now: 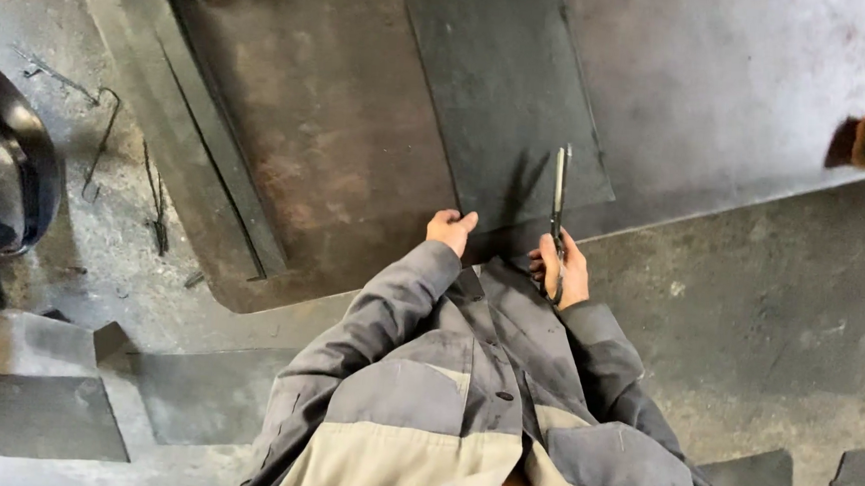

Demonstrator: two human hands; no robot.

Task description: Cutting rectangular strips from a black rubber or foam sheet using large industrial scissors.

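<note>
left hand (450, 229): gripping the near edge of the dark sheet (506, 97), fingers curled over it.
right hand (561, 271): closed around the handles of the shears (558, 216), holding them upright over the sheet's near edge.
dark sheet: flat, matte black-grey, rectangular, lying on the rusty metal plate (329, 137), reaching toward the person.
shears: long, thin, dark, blades pointing away; open or closed, too narrow to tell.
sleeves: grey work jacket (443, 394) covering both arms.
floor (768, 314): grey concrete, lying under the plate, looking stained.
</note>
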